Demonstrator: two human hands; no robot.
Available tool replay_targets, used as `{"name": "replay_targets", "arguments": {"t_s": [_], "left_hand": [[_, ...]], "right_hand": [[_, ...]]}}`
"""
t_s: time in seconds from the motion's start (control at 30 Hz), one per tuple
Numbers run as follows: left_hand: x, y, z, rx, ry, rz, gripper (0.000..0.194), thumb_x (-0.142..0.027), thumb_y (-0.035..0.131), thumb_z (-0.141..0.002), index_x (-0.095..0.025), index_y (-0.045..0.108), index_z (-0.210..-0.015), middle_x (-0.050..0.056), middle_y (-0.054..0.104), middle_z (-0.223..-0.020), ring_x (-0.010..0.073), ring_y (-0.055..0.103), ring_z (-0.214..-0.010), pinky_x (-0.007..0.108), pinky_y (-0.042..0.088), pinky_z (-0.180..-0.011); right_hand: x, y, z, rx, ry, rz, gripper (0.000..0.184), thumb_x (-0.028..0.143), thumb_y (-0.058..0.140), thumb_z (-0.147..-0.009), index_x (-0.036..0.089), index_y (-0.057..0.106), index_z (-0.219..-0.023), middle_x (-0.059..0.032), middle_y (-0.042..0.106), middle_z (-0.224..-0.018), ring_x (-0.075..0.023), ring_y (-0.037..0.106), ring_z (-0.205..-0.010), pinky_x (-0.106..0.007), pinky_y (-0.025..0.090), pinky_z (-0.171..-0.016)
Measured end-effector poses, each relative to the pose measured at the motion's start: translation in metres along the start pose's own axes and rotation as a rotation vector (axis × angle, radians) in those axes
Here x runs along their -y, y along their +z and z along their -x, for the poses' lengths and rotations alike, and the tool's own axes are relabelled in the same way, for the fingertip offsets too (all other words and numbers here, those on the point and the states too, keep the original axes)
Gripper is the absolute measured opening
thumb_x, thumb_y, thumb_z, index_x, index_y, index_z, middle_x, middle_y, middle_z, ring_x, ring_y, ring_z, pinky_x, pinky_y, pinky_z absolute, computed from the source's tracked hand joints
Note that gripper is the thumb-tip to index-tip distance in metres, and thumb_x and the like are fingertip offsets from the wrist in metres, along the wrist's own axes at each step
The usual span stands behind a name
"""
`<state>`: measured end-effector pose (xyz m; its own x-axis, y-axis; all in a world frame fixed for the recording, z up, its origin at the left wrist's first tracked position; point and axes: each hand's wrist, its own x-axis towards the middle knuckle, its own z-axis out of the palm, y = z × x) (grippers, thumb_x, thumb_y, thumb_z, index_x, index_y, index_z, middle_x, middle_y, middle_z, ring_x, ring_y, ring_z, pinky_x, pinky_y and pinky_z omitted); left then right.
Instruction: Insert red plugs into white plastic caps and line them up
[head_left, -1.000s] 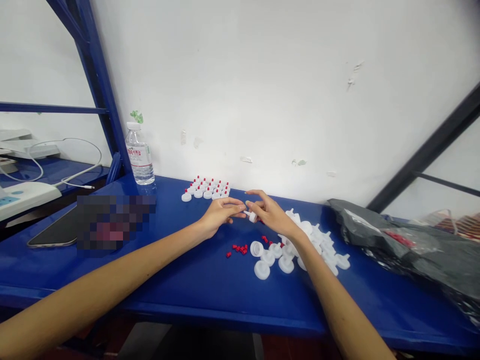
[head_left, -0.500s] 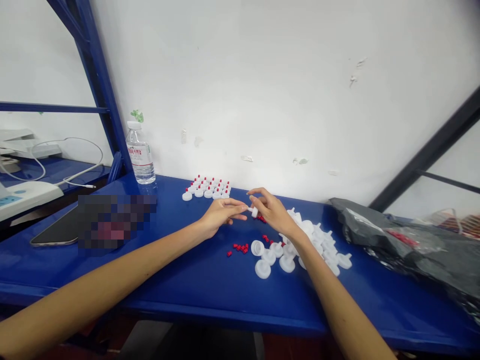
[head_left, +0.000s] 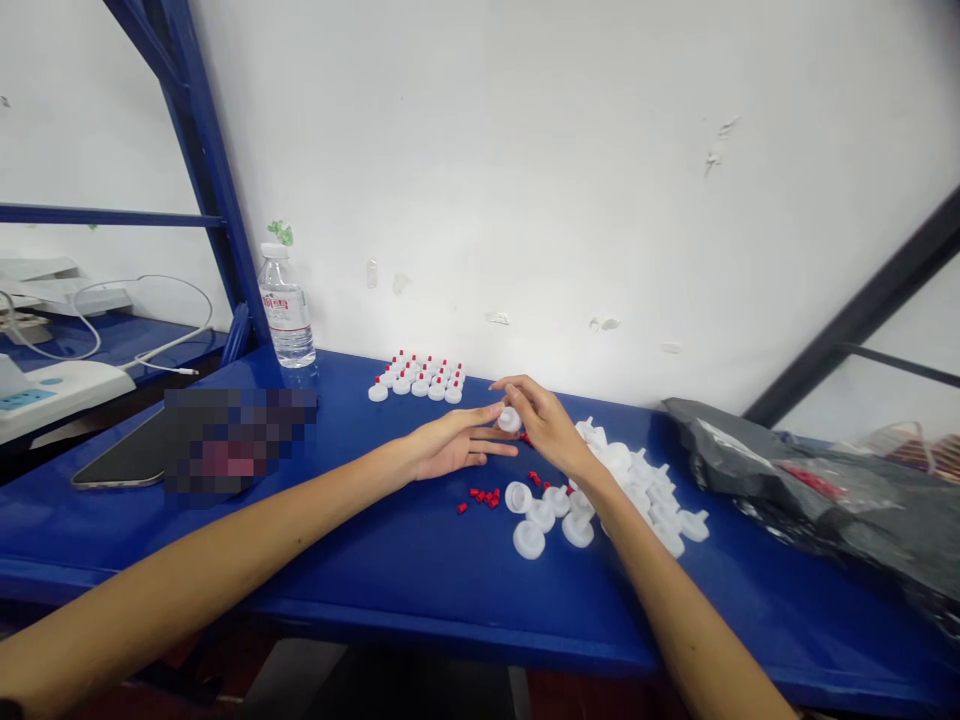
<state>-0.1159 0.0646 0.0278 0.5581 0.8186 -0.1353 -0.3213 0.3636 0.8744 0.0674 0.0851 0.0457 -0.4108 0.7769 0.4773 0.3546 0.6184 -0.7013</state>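
Note:
A white nozzle cap (head_left: 509, 419) is between my two hands above the table, its domed top and spout turned towards me. My right hand (head_left: 546, 420) curls its fingers around the cap's far side and right edge; part of that grip is hidden. Reaching in from the left, my left hand (head_left: 450, 445) has its thumb tip at the cap's edge and its other fingers stretched out and spread beneath. Beside my right wrist lies a heap of white nozzle caps (head_left: 637, 480). Several small red tips (head_left: 486, 496) are scattered in front of it.
Rows of white caps with red tips (head_left: 420, 385) stand near the wall. A water bottle (head_left: 287, 310) is at the back left, with a phone (head_left: 120, 450) and a blurred-out item in front. On the right lies a grey plastic bag (head_left: 810, 490). The blue table's front edge (head_left: 450, 630) is nearest me.
The cap has turned from sideways to facing me. My left fingers have gone from pinching its spout to spread out. My right hand stays close around it.

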Motion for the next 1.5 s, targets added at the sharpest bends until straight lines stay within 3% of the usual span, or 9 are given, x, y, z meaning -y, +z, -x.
{"name": "replay_targets", "arguments": {"t_s": [0.1, 0.2, 0.53, 0.77, 0.9, 1.0, 1.13, 1.33, 1.5], "left_hand": [[0.004, 0.003, -0.003, 0.038, 0.089, 0.088, 0.037, -0.035, 0.086, -0.072, -0.016, 0.073, -0.101, 0.009, 0.073, -0.105, 0.0199, 0.070, -0.101, 0.024, 0.050, -0.079], [0.007, 0.007, -0.004, 0.005, 0.172, 0.136, 0.027, -0.025, 0.087, -0.071, -0.013, 0.074, -0.091, 0.007, 0.074, -0.094, 0.0143, 0.068, -0.091, 0.028, 0.049, -0.093], [-0.009, -0.001, -0.004, -0.099, 0.274, -0.063, 0.026, -0.031, 0.083, -0.075, -0.010, 0.076, -0.090, 0.010, 0.075, -0.093, 0.0146, 0.068, -0.084, 0.028, 0.051, -0.091], [-0.019, -0.012, -0.003, -0.195, 0.322, -0.166, 0.038, -0.043, 0.079, -0.078, -0.009, 0.074, -0.092, 0.013, 0.075, -0.093, 0.0157, 0.070, -0.082, 0.027, 0.054, -0.083], [-0.031, -0.027, -0.006, -0.374, 0.302, -0.472, 0.047, -0.055, 0.070, -0.082, -0.011, 0.070, -0.098, 0.011, 0.075, -0.093, 0.0154, 0.069, -0.073, 0.026, 0.053, -0.071], [-0.039, -0.045, -0.007, -0.541, 0.288, -0.944, 0.050, -0.061, 0.056, -0.088, -0.014, 0.071, -0.092, 0.009, 0.074, -0.083, 0.0174, 0.067, -0.066, 0.026, 0.046, -0.059], [-0.041, -0.061, -0.004, -0.655, 0.290, -1.513, 0.048, -0.055, 0.047, -0.093, -0.017, 0.072, -0.076, 0.007, 0.072, -0.074, 0.0217, 0.066, -0.071, 0.028, 0.040, -0.063], [-0.039, -0.065, 0.000, -0.711, 0.193, -1.748, 0.046, -0.048, 0.046, -0.095, -0.019, 0.069, -0.067, 0.010, 0.073, -0.076, 0.0233, 0.067, -0.074, 0.029, 0.039, -0.063], [-0.047, -0.068, 0.002, -0.794, 0.098, -1.794, 0.035, -0.041, 0.050, -0.093, -0.019, 0.071, -0.076, 0.011, 0.074, -0.082, 0.0258, 0.069, -0.083, 0.029, 0.043, -0.068]], "right_hand": [[0.006, 0.008, 0.002, -0.042, -0.032, 0.080, 0.033, 0.038, 0.036, -0.104, 0.025, 0.063, -0.118, -0.0011, 0.065, -0.086, -0.0164, 0.061, -0.074, -0.027, 0.048, -0.070], [0.011, 0.017, 0.003, -0.094, -0.122, 0.178, 0.032, 0.033, 0.036, -0.104, 0.026, 0.064, -0.118, -0.0024, 0.067, -0.092, -0.0185, 0.062, -0.084, -0.030, 0.046, -0.080], [0.017, -0.001, 0.002, -0.225, -0.134, 0.207, 0.035, 0.035, 0.031, -0.107, 0.025, 0.062, -0.116, -0.0045, 0.067, -0.103, -0.0202, 0.063, -0.100, -0.034, 0.044, -0.091], [0.007, -0.003, 0.001, -0.175, -0.168, 0.376, 0.034, 0.033, 0.031, -0.106, 0.025, 0.063, -0.115, -0.0053, 0.068, -0.107, -0.0228, 0.060, -0.103, -0.037, 0.043, -0.094], [0.008, -0.002, 0.002, -0.150, -0.175, 0.430, 0.033, 0.032, 0.033, -0.106, 0.024, 0.064, -0.114, -0.0059, 0.068, -0.107, -0.0234, 0.059, -0.103, -0.037, 0.043, -0.094], [0.010, -0.003, 0.003, -0.135, -0.173, 0.450, 0.032, 0.031, 0.033, -0.106, 0.024, 0.064, -0.112, -0.0061, 0.068, -0.106, -0.0234, 0.059, -0.102, -0.037, 0.043, -0.094], [0.011, -0.004, 0.004, -0.118, -0.166, 0.473, 0.031, 0.031, 0.034, -0.106, 0.024, 0.064, -0.111, -0.0064, 0.067, -0.106, -0.0236, 0.058, -0.102, -0.038, 0.043, -0.094], [0.010, -0.005, 0.004, -0.095, -0.166, 0.493, 0.031, 0.031, 0.034, -0.105, 0.024, 0.064, -0.108, -0.0068, 0.067, -0.105, -0.0236, 0.058, -0.101, -0.038, 0.044, -0.093], [0.010, -0.005, 0.004, -0.081, -0.184, 0.510, 0.030, 0.030, 0.035, -0.105, 0.023, 0.065, -0.106, -0.0067, 0.066, -0.104, -0.0235, 0.058, -0.099, -0.038, 0.044, -0.093]]}}
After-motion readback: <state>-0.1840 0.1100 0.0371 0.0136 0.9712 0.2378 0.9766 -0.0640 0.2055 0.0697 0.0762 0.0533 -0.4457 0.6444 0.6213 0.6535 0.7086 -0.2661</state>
